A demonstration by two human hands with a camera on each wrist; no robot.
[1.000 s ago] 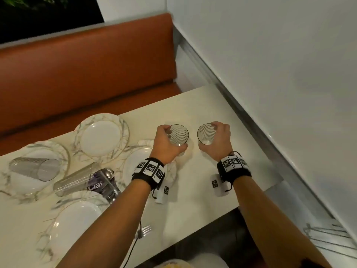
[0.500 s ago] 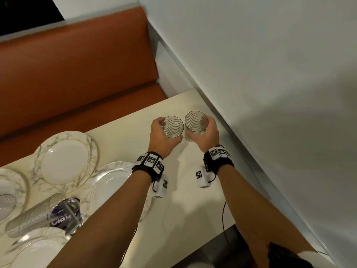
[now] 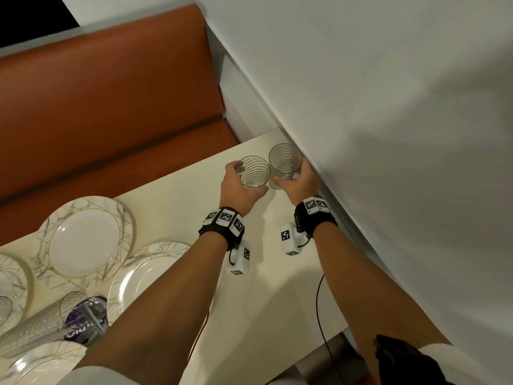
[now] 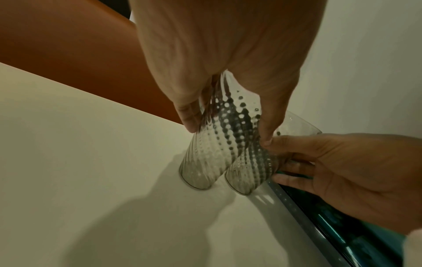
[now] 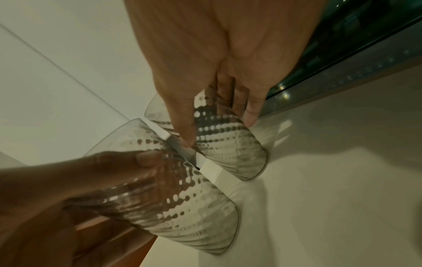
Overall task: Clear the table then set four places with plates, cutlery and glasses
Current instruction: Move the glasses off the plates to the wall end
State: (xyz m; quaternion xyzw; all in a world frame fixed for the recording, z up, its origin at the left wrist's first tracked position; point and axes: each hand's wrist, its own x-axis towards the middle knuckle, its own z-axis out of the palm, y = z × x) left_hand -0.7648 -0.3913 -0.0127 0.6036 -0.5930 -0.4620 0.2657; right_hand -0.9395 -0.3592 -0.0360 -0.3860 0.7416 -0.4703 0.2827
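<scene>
left hand [image 3: 240,187] grips glass [image 3: 254,172] | right hand [image 3: 298,181] grips wall-side glass [image 3: 284,162] | table corner [image 3: 273,137]

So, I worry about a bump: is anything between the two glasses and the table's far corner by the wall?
Nothing visible. The left hand and right hand each hold a glass there; the plates lie well behind.

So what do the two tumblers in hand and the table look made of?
Left tumbler and right tumbler: probably clear glass, ribbed; hands and table show through, though clear plastic is possible. Table: smooth cream top with a soft sheen, perhaps laminate.
</scene>
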